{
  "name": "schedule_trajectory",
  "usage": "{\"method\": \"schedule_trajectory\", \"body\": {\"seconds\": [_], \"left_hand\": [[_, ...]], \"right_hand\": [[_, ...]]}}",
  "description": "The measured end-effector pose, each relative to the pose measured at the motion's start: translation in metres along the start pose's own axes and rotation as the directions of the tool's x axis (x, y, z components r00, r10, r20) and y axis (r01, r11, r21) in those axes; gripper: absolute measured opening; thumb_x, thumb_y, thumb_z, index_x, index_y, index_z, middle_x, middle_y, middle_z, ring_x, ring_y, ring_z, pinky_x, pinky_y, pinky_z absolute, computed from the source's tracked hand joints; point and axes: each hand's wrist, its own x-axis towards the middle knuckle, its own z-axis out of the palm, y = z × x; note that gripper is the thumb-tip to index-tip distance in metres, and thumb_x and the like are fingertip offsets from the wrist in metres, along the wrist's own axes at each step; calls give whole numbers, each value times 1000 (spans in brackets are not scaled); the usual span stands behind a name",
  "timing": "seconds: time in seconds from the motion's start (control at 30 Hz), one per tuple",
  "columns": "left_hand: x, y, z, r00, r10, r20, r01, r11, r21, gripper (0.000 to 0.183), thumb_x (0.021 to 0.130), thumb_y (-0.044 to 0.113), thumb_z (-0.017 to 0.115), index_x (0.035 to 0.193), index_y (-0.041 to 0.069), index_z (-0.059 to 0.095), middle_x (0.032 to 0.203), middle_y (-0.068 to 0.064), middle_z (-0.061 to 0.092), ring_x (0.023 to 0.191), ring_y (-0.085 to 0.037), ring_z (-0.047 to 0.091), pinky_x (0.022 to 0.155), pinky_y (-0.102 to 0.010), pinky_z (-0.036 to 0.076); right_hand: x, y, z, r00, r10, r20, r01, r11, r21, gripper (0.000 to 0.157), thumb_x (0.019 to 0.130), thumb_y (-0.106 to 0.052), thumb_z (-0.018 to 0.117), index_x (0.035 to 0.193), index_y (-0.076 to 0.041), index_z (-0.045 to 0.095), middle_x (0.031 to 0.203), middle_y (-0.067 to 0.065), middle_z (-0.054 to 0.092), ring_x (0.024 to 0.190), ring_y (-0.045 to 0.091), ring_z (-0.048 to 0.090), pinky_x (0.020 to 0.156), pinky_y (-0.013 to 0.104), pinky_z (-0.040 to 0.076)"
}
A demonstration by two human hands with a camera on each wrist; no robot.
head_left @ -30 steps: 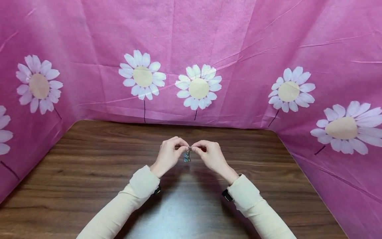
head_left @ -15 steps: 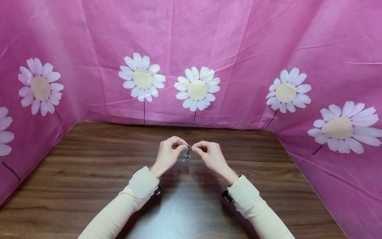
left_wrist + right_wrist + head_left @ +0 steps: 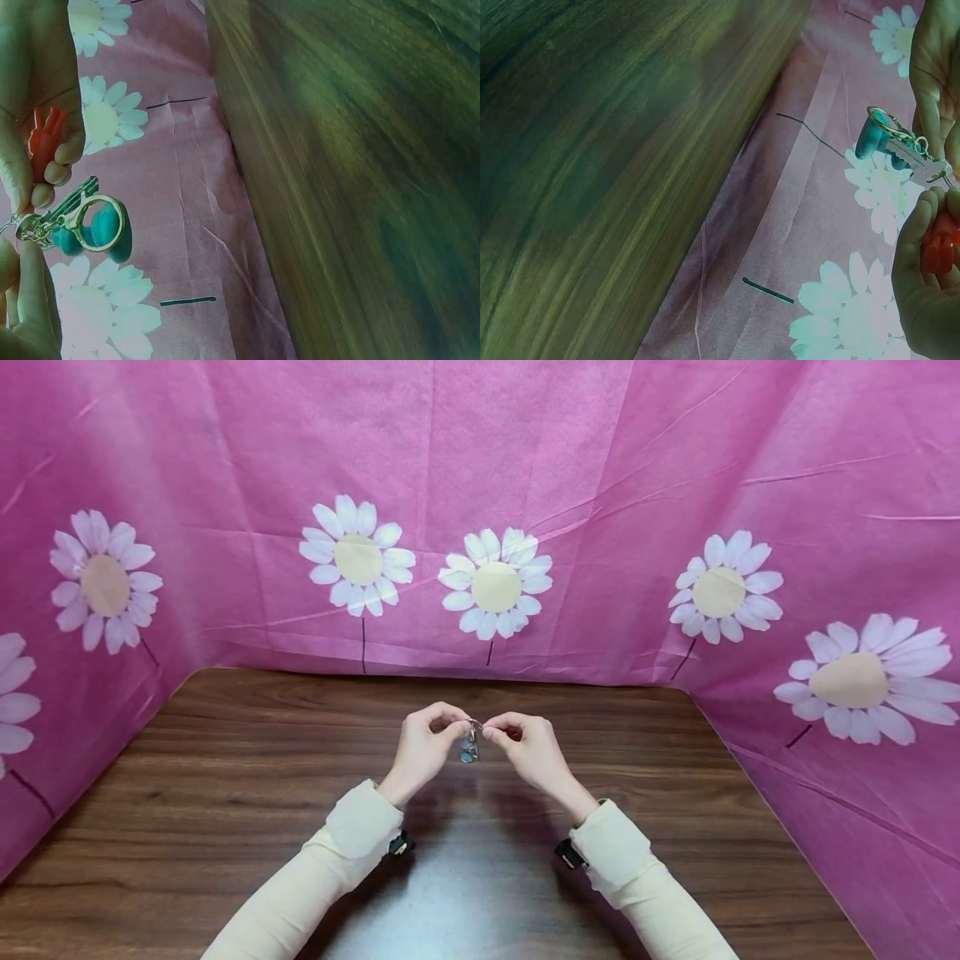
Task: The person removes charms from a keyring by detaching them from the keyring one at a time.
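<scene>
- Above the table (image 3: 622, 793), between the two hands, I have the bunch (image 3: 469, 748) hanging, raised off the surface.
- Done, as I judge it: the bunch is under control at its upper end. The key (image 3: 909, 159), gold ring (image 3: 121, 219) and teal charm (image 3: 107, 225) hang together below the fingertips.
- Remaining, as I judge it: the finger work at the top of the bunch appears unfinished, since both hands are engaged there. The bunch is not set down. I cannot confirm whether the red piece (image 3: 46, 146) is joined to it.
- Left hand (image 3: 418, 743): thumb and fingers pinch the top of the bunch.
- Right hand (image 3: 528, 750): fingers are curled around the red piece. Thumb and index tips close together at the top of the bunch; I cannot tell which small part, if any, they pinch.
- Pose: left sleeve (image 3: 300, 893) and right sleeve (image 3: 663, 910) converge from the near side. Wrists turn inward, and the fingertips of the two hands nearly meet.
</scene>
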Motion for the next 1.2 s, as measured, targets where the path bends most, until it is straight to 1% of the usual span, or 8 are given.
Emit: {"method": "schedule_trajectory", "body": {"seconds": [0.13,0.37,0.43,0.6,0.67,0.9,1.0,1.2], "left_hand": [[4,-11,2,1000,9,-13,-9,1000,-24,8,78,5,68,84,-1,66,74,-12,66,61,-2,53,56,-17,42],[3,-10,2,999,-24,-39,22,999,-50,7,78,4,68,83,0,66,73,-12,65,61,-4,53,56,-17,41],[0,-2,1,998,-46,-38,44,997,-58,7,78,3,67,83,-2,66,75,-15,65,61,-5,53,57,-17,42],[-1,-3,1,997,-69,-46,65,995,-78,7,78,3,68,84,-1,66,77,-14,66,64,-5,55,60,-18,43],[1,-10,1,997,-62,-48,58,995,-84,8,78,5,68,84,0,67,77,-11,66,66,-5,55,61,-18,44],[1,-18,0,1000,-5,-14,3,995,-102,6,78,4,67,84,2,66,74,-1,66,67,-4,56,62,-18,45],[2,-20,0,1000,12,9,-11,993,-119,7,78,4,66,85,2,65,76,-3,67,69,-3,58,65,-18,46],[3,-21,-1,997,-63,52,67,994,-88,11,79,3,65,89,-2,64,85,-15,67,74,-4,60,69,-18,48]], "right_hand": [[1,-1,1,1000,0,-1,0,1000,17,7,81,-12,66,84,-8,70,74,4,69,60,5,53,53,18,42],[1,-1,2,1000,10,10,-10,1000,29,7,81,-12,66,84,-8,70,75,5,69,61,6,54,54,19,43],[1,-1,3,1000,14,15,-15,999,35,7,82,-12,66,84,-7,70,76,6,69,63,10,57,54,19,43],[1,-1,6,999,22,26,-23,998,52,7,81,-12,66,83,-6,69,76,7,68,65,18,57,53,18,42],[1,-1,7,999,18,27,-20,998,53,7,81,-12,66,83,-6,69,76,7,68,64,17,56,53,18,41],[1,2,7,999,29,31,-31,998,49,6,81,-10,66,83,-6,69,75,7,68,62,9,54,53,18,42],[0,4,6,999,30,30,-32,998,56,6,81,-10,65,84,-6,69,74,9,68,62,11,56,53,17,42],[1,6,5,999,27,19,-29,997,66,7,82,-10,65,85,-5,68,72,12,67,61,15,57,52,18,41]]}}
